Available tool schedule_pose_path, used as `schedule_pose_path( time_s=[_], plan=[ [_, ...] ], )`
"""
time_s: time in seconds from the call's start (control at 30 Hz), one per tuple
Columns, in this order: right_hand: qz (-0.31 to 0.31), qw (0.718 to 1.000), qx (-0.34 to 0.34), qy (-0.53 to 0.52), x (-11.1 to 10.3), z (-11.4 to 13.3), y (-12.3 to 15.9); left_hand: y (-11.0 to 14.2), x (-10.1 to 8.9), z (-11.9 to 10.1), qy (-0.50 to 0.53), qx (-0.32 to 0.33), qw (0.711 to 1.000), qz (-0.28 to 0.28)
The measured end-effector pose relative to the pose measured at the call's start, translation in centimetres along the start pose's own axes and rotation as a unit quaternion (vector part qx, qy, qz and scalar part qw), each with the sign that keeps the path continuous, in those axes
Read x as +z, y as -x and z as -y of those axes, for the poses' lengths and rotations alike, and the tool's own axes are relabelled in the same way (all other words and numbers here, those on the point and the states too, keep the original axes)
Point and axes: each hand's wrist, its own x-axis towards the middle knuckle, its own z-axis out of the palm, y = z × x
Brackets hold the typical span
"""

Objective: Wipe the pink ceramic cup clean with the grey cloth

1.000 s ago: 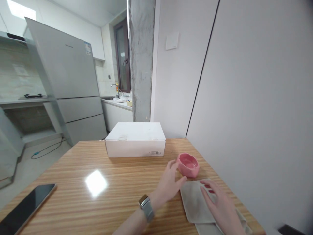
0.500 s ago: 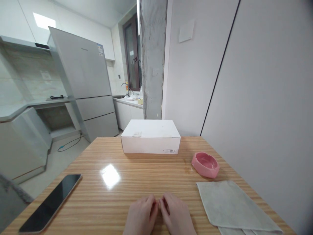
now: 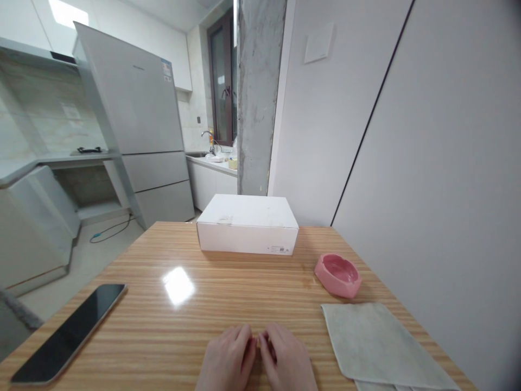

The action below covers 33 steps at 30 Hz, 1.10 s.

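At the near edge of the wooden table, my left hand (image 3: 228,357) and my right hand (image 3: 287,357) rest side by side on the tabletop. Both are loosely closed, fingers curled inward, with the fingertips nearly meeting in the middle. I see nothing held in either one. To the right of my right hand lies a folded grey-beige cloth (image 3: 378,339). Beyond the cloth sits a pink ashtray (image 3: 337,276). A smartphone (image 3: 71,334) with a dark screen lies flat well to the left of my left hand.
A white cardboard box (image 3: 247,237) stands at the far side of the table (image 3: 142,315). Behind it rises a bare concrete pillar (image 3: 260,98). A white wall (image 3: 439,163) runs along the right. At the left are a grey refrigerator (image 3: 134,108) and kitchen counters.
The view has tilted and shifted slightly, so the table objects appear a little further left. Both hands keep the same pose on the table, and nothing has been picked up.
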Motion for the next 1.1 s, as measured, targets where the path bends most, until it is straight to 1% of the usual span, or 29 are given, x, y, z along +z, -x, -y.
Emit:
schedule_pose_path(
  time_s=[0.17,0.33,0.5,0.63,0.7,0.77,0.83,0.87,0.93,0.97,1.03,1.1],
  plan=[
    [-0.008,1.000,-0.002,0.016,-0.2,0.2,0.0,0.0,0.0,-0.1,-0.006,-0.007,1.000,0.002],
    [-0.023,0.998,-0.016,0.051,-0.1,0.2,0.1,0.1,0.1,-0.1,-0.017,0.009,1.000,0.000],
    [-0.014,0.997,-0.029,0.067,0.0,0.4,0.1,0.0,0.2,-0.2,-0.024,0.016,1.000,0.004],
    [-0.012,0.997,-0.020,0.072,0.2,0.2,0.5,0.0,0.3,-0.5,-0.020,-0.008,0.999,0.032],
    [-0.002,0.996,-0.012,0.084,0.4,-0.6,1.0,-0.5,-0.2,-0.8,-0.003,-0.032,0.998,0.057],
    [0.020,0.995,-0.005,0.102,0.4,-1.6,1.6,-1.6,-1.2,-1.4,0.039,-0.054,0.996,0.067],
    [0.046,0.993,-0.004,0.110,0.3,-2.5,2.2,-3.6,-2.4,-2.3,0.106,-0.053,0.992,0.051],
    [0.055,0.993,-0.006,0.109,0.2,-2.9,2.3,-4.8,-2.9,-2.8,0.146,-0.042,0.988,0.038],
    [0.061,0.993,-0.014,0.098,-0.1,-3.2,2.5,-7.4,-3.3,-4.1,0.239,0.004,0.971,0.025],
    [0.059,0.993,-0.016,0.096,-0.1,-3.2,2.6,-8.8,-3.1,-4.9,0.289,0.030,0.956,0.027],
    [0.052,0.994,-0.017,0.099,-0.1,-3.2,2.7,-11.4,-1.9,-6.6,0.380,0.070,0.922,0.039],
    [0.042,0.994,-0.016,0.100,0.1,-3.2,2.8,-13.8,0.0,-8.5,0.443,0.073,0.892,0.048]
  ],
)
